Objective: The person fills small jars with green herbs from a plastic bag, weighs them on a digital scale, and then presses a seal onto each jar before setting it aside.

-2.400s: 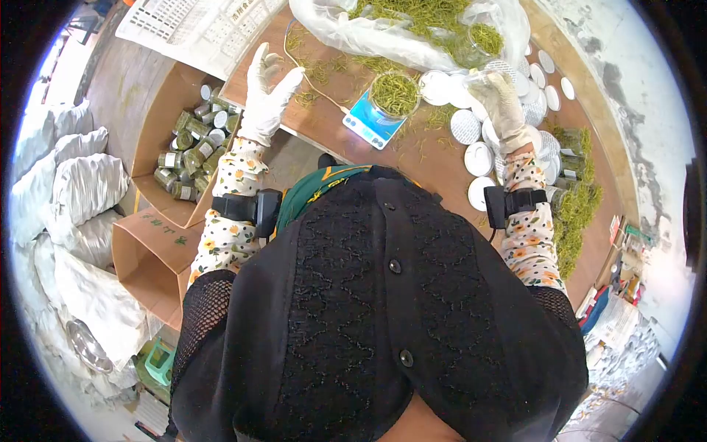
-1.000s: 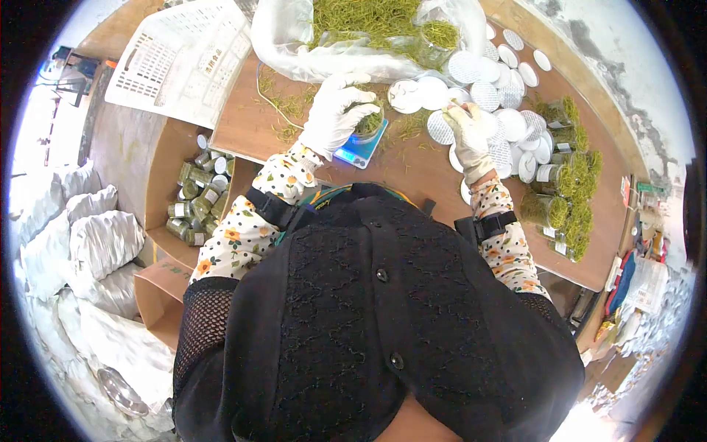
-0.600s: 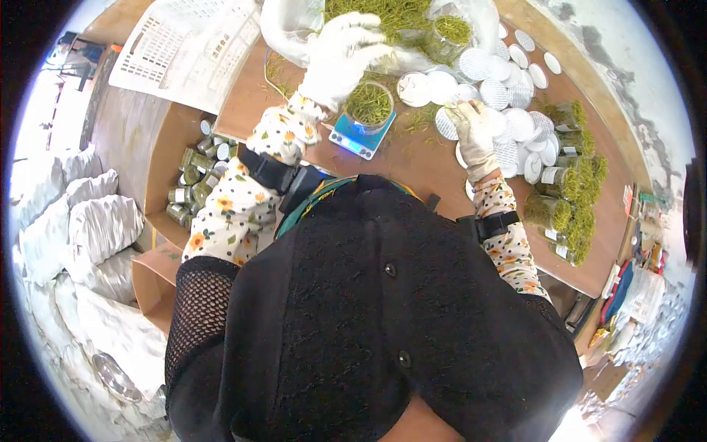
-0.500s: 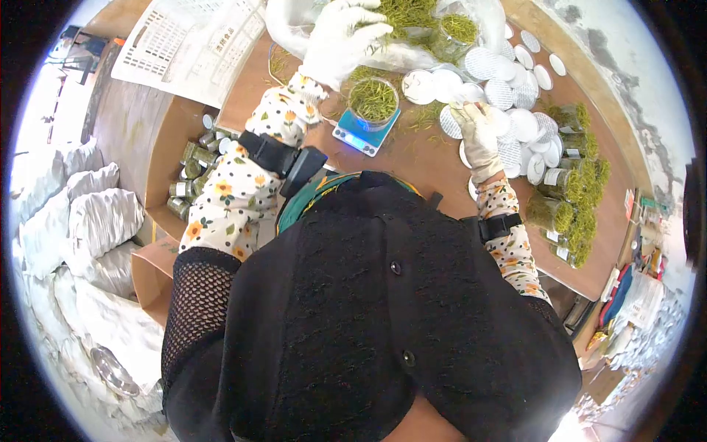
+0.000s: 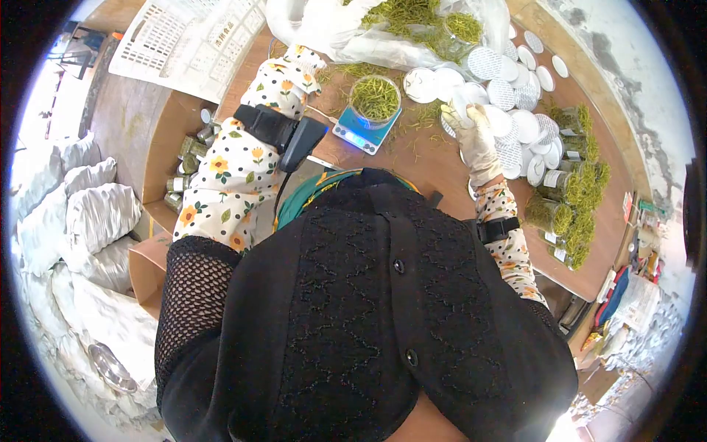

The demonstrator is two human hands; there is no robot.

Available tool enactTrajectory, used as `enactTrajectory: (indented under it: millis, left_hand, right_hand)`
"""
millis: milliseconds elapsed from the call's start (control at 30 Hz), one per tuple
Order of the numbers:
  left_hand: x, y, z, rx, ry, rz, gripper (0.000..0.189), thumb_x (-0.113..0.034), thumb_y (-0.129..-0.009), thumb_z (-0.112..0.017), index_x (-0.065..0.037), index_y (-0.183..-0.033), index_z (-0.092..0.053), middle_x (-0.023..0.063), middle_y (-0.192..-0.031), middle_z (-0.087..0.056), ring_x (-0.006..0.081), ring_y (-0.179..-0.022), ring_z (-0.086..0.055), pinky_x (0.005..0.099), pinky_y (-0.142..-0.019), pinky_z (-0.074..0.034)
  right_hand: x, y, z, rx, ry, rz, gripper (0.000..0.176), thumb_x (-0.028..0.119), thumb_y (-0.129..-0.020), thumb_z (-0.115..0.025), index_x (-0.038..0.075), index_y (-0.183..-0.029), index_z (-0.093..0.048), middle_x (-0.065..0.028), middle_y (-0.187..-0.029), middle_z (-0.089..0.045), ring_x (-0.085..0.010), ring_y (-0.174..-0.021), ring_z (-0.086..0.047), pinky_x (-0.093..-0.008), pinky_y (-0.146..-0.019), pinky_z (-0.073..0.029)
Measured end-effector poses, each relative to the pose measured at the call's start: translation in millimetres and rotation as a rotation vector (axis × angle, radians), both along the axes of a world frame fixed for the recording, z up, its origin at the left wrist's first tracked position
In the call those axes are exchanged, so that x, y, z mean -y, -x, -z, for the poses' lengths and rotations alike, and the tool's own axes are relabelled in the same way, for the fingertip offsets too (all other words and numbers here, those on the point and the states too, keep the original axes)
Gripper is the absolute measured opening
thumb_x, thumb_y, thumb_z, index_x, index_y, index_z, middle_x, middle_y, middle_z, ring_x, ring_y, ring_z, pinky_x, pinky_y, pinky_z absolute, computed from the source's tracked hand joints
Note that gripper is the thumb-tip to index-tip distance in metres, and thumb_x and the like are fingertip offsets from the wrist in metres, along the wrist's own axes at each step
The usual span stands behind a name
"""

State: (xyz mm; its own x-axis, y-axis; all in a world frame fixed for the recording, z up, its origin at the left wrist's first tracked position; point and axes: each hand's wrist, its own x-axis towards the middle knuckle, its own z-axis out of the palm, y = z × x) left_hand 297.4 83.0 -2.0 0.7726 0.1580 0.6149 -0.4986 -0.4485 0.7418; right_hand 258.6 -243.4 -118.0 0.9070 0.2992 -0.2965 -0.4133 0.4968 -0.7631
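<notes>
The jar of green strands (image 5: 375, 99) stands upright on the blue scale (image 5: 368, 137), just in front of me and between my arms. My gloved left hand (image 5: 330, 23) is up at the plastic bag (image 5: 401, 53) of loose strands (white glove against pale plastic, so I can't tell whether its fingers grasp anything). My right hand (image 5: 475, 138) is over the white lids (image 5: 523, 127), finger and thumb slightly parted; whether they pinch a lid, I can't tell. More filled jars (image 5: 549, 212) lie at my right.
</notes>
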Motion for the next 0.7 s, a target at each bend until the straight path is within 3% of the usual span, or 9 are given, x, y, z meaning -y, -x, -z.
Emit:
enactTrajectory:
  millis: [67, 200, 300, 533, 700]
  left_hand:
    - [10.2, 19.7, -1.3, -0.258, 0.369, 0.195, 0.023, -0.007, -0.083, -0.073, -0.001, -0.104, -0.068, 0.0156, -0.116, -0.063, 0.0265, -0.107, -0.059, 0.0345, -0.098, -0.045]
    - [19.0, 55.0, 9.2, -0.016, -0.268, 0.067, 0.016, -0.02, -0.079, -0.075, -0.007, -0.088, -0.073, 0.008, -0.109, -0.067, 0.0236, -0.106, -0.059, 0.0374, -0.092, -0.047]
    - [21.1, 80.8, 20.8, -0.202, -0.381, 0.116, 0.02, -0.015, -0.084, -0.072, -0.005, -0.101, -0.072, 0.0091, -0.117, -0.065, 0.0244, -0.111, -0.057, 0.0366, -0.099, -0.043]
    - [24.7, 81.1, 20.8, -0.326, -0.231, 0.153, 0.017, -0.016, -0.086, -0.069, -0.007, -0.099, -0.073, 0.0087, -0.114, -0.066, 0.0236, -0.114, -0.056, 0.0358, -0.099, -0.041]
    - [8.0, 45.7, 11.4, 0.006, -0.393, 0.098, 0.024, -0.019, -0.089, -0.065, -0.007, -0.11, -0.07, 0.0089, -0.116, -0.066, 0.0231, -0.109, -0.059, 0.0334, -0.098, -0.044]
  right_hand:
    - [-0.2, -0.5, -0.4, 0.014, 0.007, -0.002, 0.04, 0.016, -0.093, -0.058, -0.002, -0.124, -0.04, -0.0203, -0.118, -0.057, -0.0333, -0.107, -0.063, -0.043, -0.092, -0.052]
    - [2.8, -2.4, 6.9, 0.048, -0.011, -0.012, 0.042, 0.016, -0.093, -0.058, -0.002, -0.125, -0.04, -0.0201, -0.119, -0.056, -0.0327, -0.107, -0.062, -0.0427, -0.092, -0.052]
    - [-0.3, -0.8, 4.0, 0.033, 0.008, 0.006, 0.042, 0.016, -0.093, -0.058, -0.002, -0.126, -0.04, -0.0193, -0.12, -0.055, -0.0322, -0.107, -0.062, -0.0422, -0.092, -0.052]
    - [-4.1, -4.2, 4.4, 0.013, 0.036, -0.016, 0.04, 0.016, -0.093, -0.059, -0.001, -0.125, -0.042, -0.0183, -0.117, -0.058, -0.0319, -0.108, -0.062, -0.0427, -0.092, -0.051]
    - [-6.4, -7.7, 4.3, -0.074, -0.065, -0.017, 0.058, 0.024, -0.091, -0.057, -0.002, -0.138, -0.036, -0.0254, -0.133, -0.05, -0.0418, -0.124, -0.051, -0.0503, -0.105, -0.042]
